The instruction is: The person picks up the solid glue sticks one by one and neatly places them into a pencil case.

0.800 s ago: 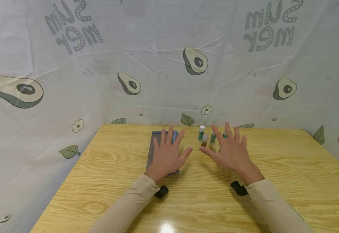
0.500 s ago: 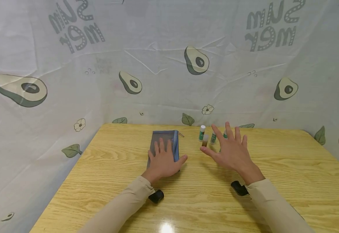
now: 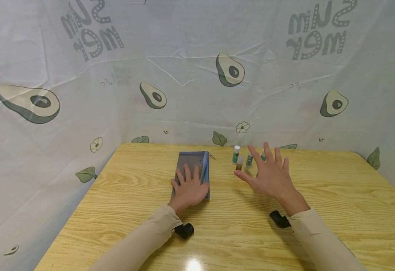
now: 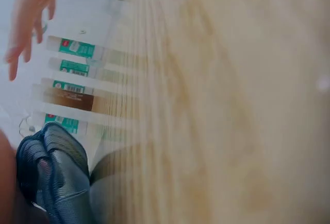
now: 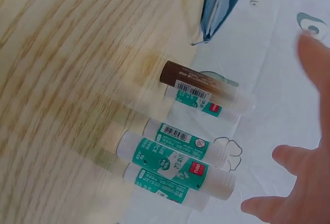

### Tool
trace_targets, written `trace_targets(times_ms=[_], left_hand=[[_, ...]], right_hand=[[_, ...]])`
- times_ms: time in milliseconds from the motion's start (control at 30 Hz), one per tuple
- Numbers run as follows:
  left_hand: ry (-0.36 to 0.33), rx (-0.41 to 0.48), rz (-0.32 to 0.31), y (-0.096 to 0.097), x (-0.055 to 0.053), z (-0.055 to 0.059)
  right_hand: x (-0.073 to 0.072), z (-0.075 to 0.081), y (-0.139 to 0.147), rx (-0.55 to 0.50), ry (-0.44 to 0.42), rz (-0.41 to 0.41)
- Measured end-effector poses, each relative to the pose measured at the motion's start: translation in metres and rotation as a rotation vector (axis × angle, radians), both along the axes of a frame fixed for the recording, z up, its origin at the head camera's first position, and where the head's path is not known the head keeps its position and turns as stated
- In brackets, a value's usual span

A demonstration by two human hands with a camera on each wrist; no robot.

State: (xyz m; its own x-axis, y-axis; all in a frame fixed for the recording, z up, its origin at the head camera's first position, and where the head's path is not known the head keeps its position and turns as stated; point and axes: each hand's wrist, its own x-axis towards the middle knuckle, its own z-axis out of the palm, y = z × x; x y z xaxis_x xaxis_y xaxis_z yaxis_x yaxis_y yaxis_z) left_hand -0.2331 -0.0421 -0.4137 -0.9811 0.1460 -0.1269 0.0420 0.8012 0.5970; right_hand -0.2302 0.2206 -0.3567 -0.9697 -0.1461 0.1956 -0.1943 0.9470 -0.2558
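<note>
A blue-edged mesh zip pouch (image 3: 192, 158) lies flat on the table, its zipper along the right side. My left hand (image 3: 188, 191) is over the pouch's near part, fingers straight and spread; whether it presses down I cannot tell. In the left wrist view the pouch (image 4: 64, 177) bulges at the zipper edge. Several glue sticks stand upright right of the pouch: green-labelled ones (image 5: 172, 162) and one brown stick (image 5: 183, 80) with a translucent cap. My right hand (image 3: 273, 177) hovers spread on their near side, hiding part of the group and holding nothing.
The wooden table (image 3: 122, 210) runs back to a pale curtain (image 3: 183, 113) printed with avocados and leaves. A small black device sits at each wrist, the left one (image 3: 185, 230) and the right one (image 3: 279, 219).
My left hand has moved left and nearer to me, uncovering the pouch's far end and zipper pull. The right hand stays almost still above the table. The head view has shifted slightly.
</note>
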Motion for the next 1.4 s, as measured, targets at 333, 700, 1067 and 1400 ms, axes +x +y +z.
trace_targets(times_ms=[333, 700, 1067, 1400], left_hand=[[0.11, 0.28, 0.037, -0.018, -0.001, -0.004], [0.134, 0.381, 0.015, -0.028, -0.007, -0.007], [0.138, 0.433, 0.002, -0.029, -0.003, -0.006], [0.127, 0.446, 0.032, -0.029, -0.003, -0.01]], right_hand=[[0.0, -0.001, 0.008, -0.203, -0.004, 0.064], [0.005, -0.008, 0.01, -0.763, 0.038, -0.099], [0.006, -0.022, 0.004, -1.01, 0.027, -0.326], [0.004, -0.034, 0.004, -1.008, 0.002, -0.37]])
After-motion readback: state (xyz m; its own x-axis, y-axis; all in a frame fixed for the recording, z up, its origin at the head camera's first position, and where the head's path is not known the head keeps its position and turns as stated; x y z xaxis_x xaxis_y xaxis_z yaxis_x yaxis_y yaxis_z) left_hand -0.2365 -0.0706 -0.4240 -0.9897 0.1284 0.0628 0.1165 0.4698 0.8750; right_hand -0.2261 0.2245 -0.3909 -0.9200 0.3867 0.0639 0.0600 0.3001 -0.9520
